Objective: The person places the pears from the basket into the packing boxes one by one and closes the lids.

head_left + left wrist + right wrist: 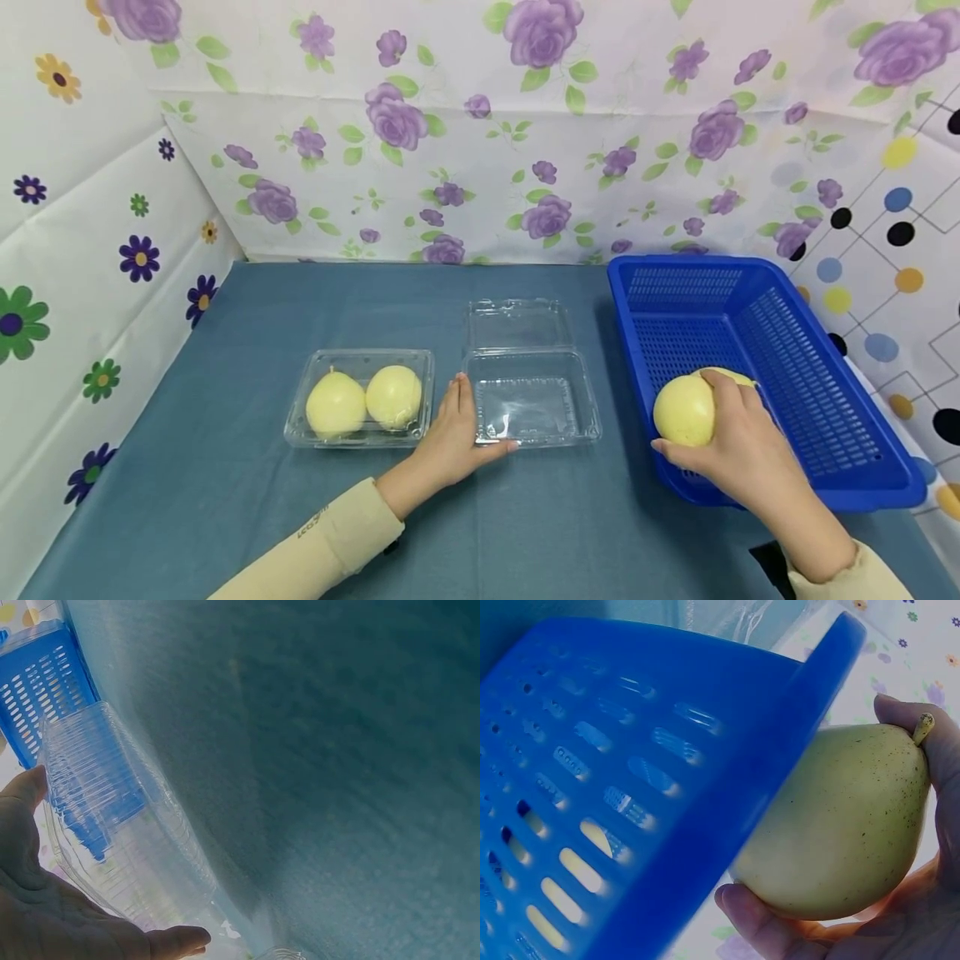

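Note:
Over the near left rim of the blue basket (pixel 847 475), my right hand (pixel 750 454) grips a pale yellow pear (pixel 684 410). The right wrist view shows this pear's stem (pixel 924 727) and specks, with fingers and thumb curled round it. Behind that hand, another pear (pixel 738 377) shows partly in the basket. My left hand (pixel 450 442) has its fingers along the left side of an open clear plastic clamshell box (pixel 590 421), thumb at its front edge. In the left wrist view the fingers lie straight against the box's wall (pixel 120 825).
Left of my left hand stands another clear plastic box (pixel 296 435) with two pears (pixel 336 406) inside. The open box's hinged lid (pixel 517 321) lies back toward the floral wall covering (pixel 465 100). A blue-green cloth (pixel 225 500) covers the table.

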### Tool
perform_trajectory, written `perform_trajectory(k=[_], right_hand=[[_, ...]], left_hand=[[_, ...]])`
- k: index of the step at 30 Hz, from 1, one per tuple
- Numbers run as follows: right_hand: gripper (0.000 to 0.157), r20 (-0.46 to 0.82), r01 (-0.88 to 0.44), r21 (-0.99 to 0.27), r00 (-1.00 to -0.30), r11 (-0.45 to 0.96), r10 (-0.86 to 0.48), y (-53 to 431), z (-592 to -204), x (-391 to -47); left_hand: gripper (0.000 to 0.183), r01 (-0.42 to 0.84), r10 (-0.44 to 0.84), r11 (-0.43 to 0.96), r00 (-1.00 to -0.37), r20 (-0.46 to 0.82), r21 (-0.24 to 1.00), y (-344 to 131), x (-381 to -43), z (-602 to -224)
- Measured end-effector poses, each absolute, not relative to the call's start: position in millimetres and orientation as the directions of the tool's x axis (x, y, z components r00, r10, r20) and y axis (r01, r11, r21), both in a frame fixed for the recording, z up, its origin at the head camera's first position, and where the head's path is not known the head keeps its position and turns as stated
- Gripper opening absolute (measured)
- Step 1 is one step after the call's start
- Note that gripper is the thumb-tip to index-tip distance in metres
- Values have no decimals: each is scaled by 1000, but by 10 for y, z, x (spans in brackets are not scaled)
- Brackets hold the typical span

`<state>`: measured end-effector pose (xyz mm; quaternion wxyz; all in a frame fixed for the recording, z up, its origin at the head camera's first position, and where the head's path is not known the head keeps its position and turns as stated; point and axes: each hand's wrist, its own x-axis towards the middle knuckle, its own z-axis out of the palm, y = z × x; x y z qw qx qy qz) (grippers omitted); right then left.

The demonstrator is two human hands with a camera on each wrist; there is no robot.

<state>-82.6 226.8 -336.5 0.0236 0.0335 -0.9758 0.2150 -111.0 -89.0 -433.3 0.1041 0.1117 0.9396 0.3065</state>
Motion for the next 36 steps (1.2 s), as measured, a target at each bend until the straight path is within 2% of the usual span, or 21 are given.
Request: perform_trajectory(k=[27,36], right_hand=[[98,198,-164,-487,-977,858,-74,2041,-3421,-870],[97,204,-169,-510,-976,844,-72,1976,-3432,-908]], left_hand=[[115,149,266,787,-957,-112,599,-871,-1095,-4349],[113,159,266,784,-959,-93,600,-892,-1087,-4352]])
